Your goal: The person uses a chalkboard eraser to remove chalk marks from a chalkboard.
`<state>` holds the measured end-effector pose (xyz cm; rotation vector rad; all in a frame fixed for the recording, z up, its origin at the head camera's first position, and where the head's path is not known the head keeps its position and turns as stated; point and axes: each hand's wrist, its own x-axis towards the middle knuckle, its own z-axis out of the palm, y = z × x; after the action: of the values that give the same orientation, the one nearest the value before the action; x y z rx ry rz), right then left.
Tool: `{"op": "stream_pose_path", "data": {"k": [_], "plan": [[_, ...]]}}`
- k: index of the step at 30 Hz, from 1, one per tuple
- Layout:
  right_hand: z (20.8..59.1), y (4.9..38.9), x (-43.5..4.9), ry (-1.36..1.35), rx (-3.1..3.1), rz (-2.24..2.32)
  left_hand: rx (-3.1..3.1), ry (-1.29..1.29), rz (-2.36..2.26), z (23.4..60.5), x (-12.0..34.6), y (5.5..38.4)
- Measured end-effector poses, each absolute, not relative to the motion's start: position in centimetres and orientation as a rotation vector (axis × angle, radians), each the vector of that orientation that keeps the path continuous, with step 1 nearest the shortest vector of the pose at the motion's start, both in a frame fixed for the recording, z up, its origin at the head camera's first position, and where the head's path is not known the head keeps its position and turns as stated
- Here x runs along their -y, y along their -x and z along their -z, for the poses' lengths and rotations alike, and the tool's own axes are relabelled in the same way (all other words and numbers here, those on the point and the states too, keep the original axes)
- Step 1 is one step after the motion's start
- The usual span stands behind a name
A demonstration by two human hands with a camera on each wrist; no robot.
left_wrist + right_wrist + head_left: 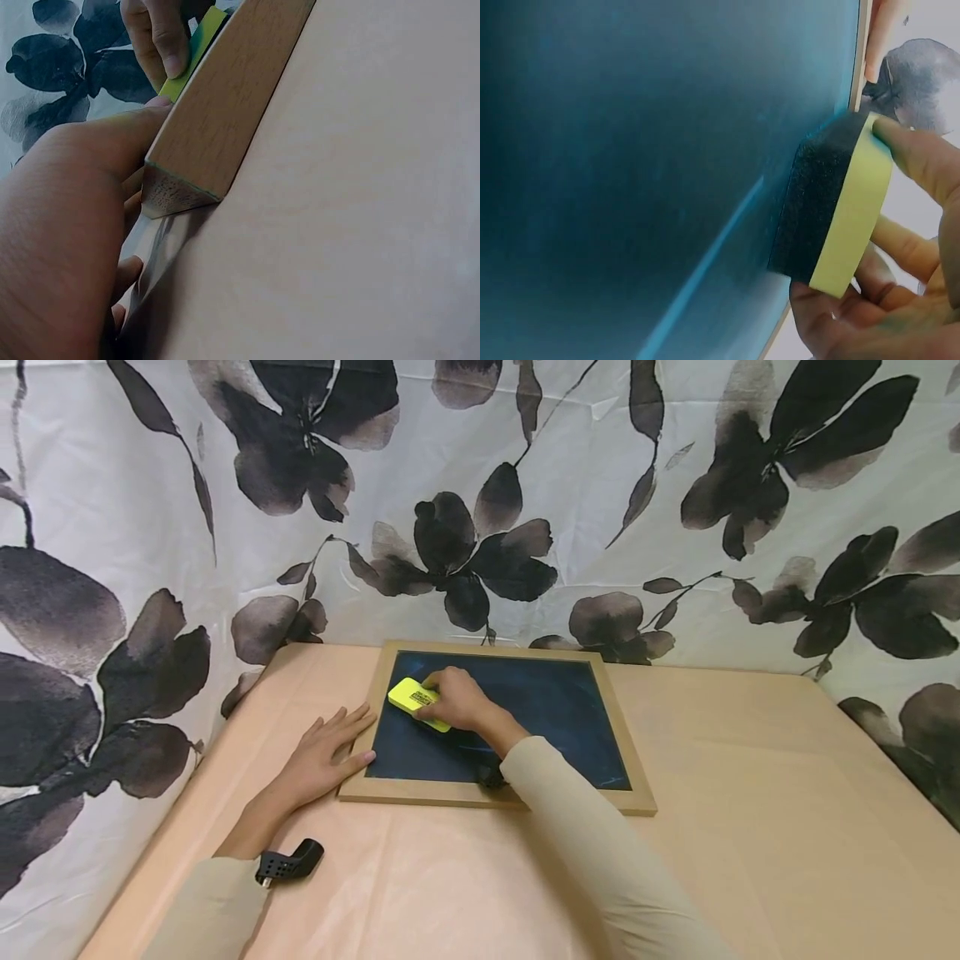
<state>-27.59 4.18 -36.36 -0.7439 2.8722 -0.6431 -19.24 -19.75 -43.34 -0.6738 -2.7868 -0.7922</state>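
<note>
A small chalkboard [547, 710] with a light wooden frame [630, 768] lies on the table. My right hand [467, 700] grips a yellow-topped board eraser [409, 694] near the board's left side. In the right wrist view, thumb and fingers hold the eraser [853, 210] by its edges, its black felt side against the dark surface. A blue chalk streak [705, 270] runs beside it, among faint smears. My left hand [324, 756] rests on the frame's left side with fingers extended. The left wrist view shows its thumb [139, 135] at the wooden edge, other fingers partly hidden.
A peach-coloured cover [750, 793] spreads over the table. Behind and to the left hangs a white curtain [600, 468] with dark flowers. A black wrist camera [291, 862] sits on the left wrist, and a dark device [491, 775] shows under the right wrist.
</note>
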Motion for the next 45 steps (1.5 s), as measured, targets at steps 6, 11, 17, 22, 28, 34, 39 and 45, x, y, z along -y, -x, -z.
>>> {"op": "stream_pose_path", "data": {"k": [6, 11, 17, 22, 28, 34, 39, 45], "plan": [[35.7, 27.9, -5.3, 0.861, -2.792, 0.623, 2.782, 0.684, 0.786, 43.2, 19.4, 19.3], [35.2, 27.9, -6.1, 0.909, -2.774, 0.565, 2.763, 0.707, 0.782, 43.0, 19.1, 19.6], [35.4, 27.9, -6.9, 0.932, -2.773, 0.513, 2.77, 0.707, 0.785, 43.0, 18.9, 19.5], [35.7, 27.9, -8.3, 0.899, -2.788, 0.531, 2.77, 0.715, 0.764, 43.1, 18.8, 19.7], [35.9, 28.2, -10.3, 0.838, -2.804, 0.568, 2.769, 0.715, 0.767, 42.9, 19.0, 19.7], [36.1, 28.5, -12.5, 0.786, -2.825, 0.584, 2.764, 0.717, 0.772, 43.2, 19.3, 19.6], [36.0, 28.6, -14.3, 0.76, -2.849, 0.585, 2.761, 0.708, 0.777, 43.3, 19.6, 19.3], [35.9, 28.8, -16.7, 0.728, -2.87, 0.582, 2.763, 0.693, 0.782, 43.3, 19.8, 19.2]]}}
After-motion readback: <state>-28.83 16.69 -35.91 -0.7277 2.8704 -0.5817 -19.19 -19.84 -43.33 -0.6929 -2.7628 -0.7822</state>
